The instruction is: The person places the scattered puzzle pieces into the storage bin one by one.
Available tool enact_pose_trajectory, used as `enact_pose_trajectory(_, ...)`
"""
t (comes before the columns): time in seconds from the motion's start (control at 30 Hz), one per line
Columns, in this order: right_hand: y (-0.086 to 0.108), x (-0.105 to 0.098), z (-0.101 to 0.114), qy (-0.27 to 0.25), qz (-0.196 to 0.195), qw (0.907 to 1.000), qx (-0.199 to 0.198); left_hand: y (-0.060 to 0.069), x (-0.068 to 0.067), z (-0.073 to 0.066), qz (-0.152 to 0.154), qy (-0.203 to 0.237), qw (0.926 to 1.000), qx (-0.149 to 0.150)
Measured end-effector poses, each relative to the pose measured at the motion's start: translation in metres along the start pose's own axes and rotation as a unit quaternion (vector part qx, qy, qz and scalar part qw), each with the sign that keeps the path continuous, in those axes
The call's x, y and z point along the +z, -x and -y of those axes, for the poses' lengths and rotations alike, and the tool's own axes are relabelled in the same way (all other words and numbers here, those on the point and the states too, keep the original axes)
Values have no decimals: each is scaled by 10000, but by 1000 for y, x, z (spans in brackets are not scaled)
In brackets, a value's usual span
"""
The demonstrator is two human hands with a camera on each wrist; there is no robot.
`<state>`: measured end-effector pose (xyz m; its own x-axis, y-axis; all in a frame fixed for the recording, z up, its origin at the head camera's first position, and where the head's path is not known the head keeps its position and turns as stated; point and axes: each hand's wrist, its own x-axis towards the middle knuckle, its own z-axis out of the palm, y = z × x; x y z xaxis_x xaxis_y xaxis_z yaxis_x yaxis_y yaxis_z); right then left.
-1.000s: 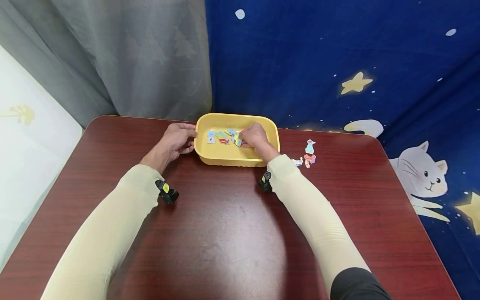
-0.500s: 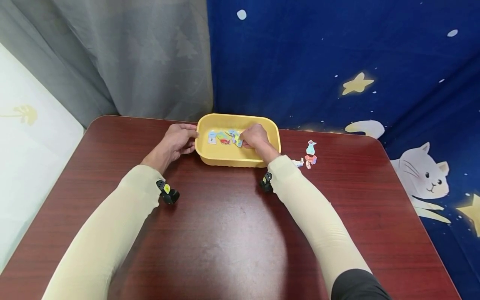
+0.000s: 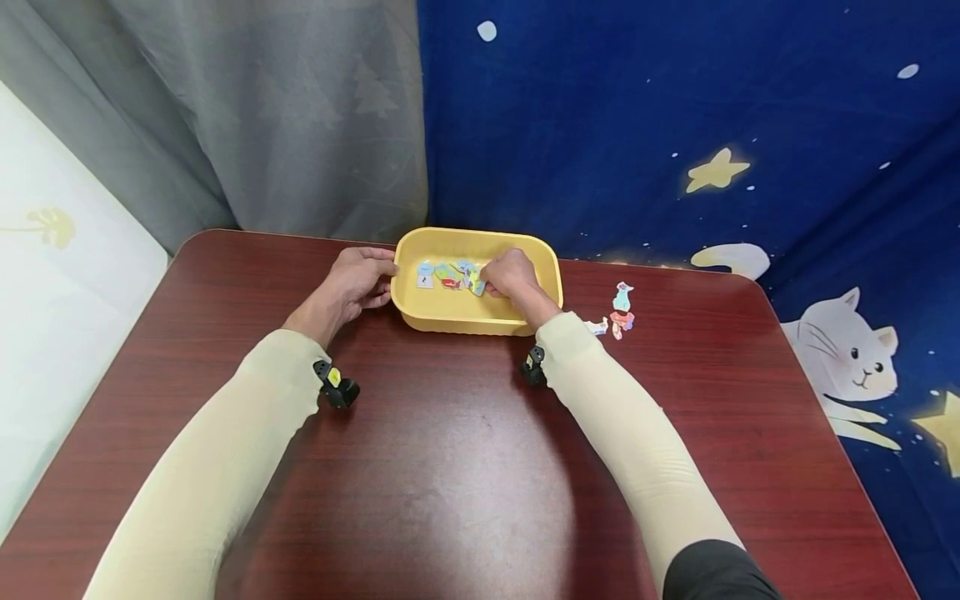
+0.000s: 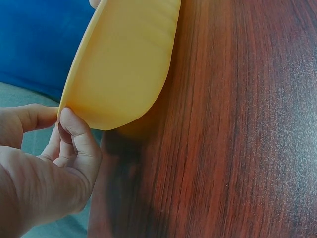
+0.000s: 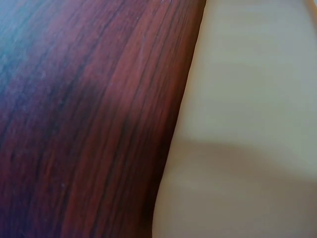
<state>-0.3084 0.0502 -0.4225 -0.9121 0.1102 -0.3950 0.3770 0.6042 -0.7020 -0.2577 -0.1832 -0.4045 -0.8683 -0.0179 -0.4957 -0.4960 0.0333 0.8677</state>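
A yellow plastic basin [image 3: 472, 326] stands near the table's far edge. My left hand [image 3: 356, 279] grips its left end; in the left wrist view the thumb [image 4: 74, 121] and fingers pinch the rim. Inside the basin my right hand [image 3: 512, 273] reaches down with curled fingers, which seem to pinch a colourful cutout piece [image 3: 476, 283]. The fingertips are partly hidden. Left of it lie a green and red cutout [image 3: 450, 279] and a small pale blue and white cutout [image 3: 425, 276]. The right wrist view has only the basin's outer wall [image 5: 242, 109] and the table.
Right of the basin, several cutouts lie on the dark red wooden table [image 3: 442, 467]: a light blue one [image 3: 622, 297], a red one [image 3: 622, 321] and a whitish one [image 3: 597, 327] beside the right sleeve. Grey and blue curtains [image 3: 600, 125] hang behind the table.
Both hands and the basin keep their places. The whole head view shifts very slightly; the cutouts stay as they were.
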Motion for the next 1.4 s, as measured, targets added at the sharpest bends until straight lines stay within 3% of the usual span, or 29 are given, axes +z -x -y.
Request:
enact_pose_trajectory(0.47, 3, -3, 1, 249, -41, 9997, -21, -1, 1, 1, -35, 30, 10000, 1)
enact_pose_trajectory(0.87, 4, -17, -1, -267, -87, 9996, -26, -1, 1, 1, -54, -17, 10000, -5)
enact_pose_trajectory(1.4, 6, -13, -3, -662, 374, 9970, -169, -1, 0, 1, -87, -120, 9999, -29)
